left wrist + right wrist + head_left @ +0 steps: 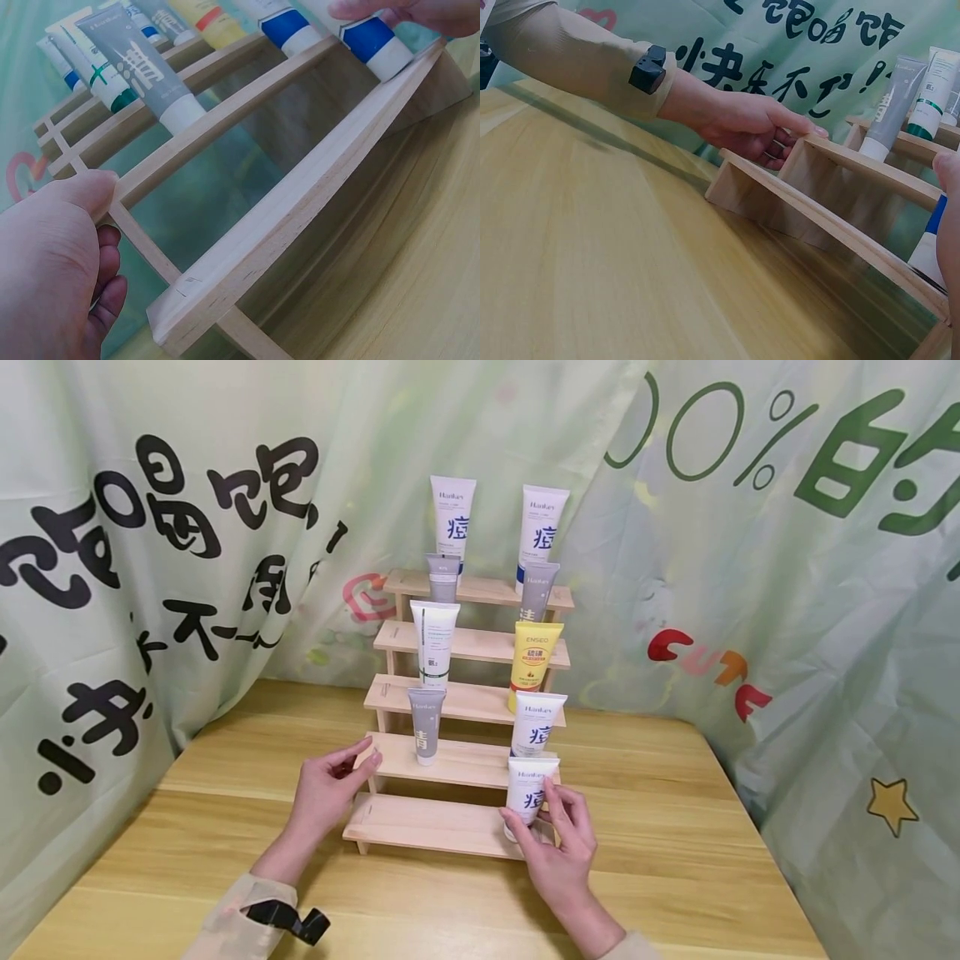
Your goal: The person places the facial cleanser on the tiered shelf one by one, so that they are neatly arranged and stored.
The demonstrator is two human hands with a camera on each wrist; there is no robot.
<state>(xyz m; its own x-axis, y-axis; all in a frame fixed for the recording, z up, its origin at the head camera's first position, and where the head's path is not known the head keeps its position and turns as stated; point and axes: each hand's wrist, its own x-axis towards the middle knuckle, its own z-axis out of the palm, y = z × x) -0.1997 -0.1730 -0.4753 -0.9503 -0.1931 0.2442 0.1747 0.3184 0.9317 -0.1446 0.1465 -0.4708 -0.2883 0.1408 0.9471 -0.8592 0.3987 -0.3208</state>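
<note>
A pale wooden stepped display rack (435,827) stands on the table with upright squeeze tubes on its tiers. My left hand (330,789) grips the left end of the second step from the bottom, its thumb (86,193) on top and its fingers curled below. At the right end of the lowest step, my right hand (561,845) pinches a white squeeze tube (525,789) with blue lettering between thumb and fingers. The tube's cap end is down at the board. Just behind it is another white tube (536,727); a grey tube (425,727) stands near my left hand.
Higher tiers bear a white-and-green tube (435,639), a yellow tube (534,664), grey tubes and, at the top, two tall white tubes. Printed curtains (285,535) hang behind and beside the wooden table (660,827). A black strap camera (288,920) sits on my left wrist.
</note>
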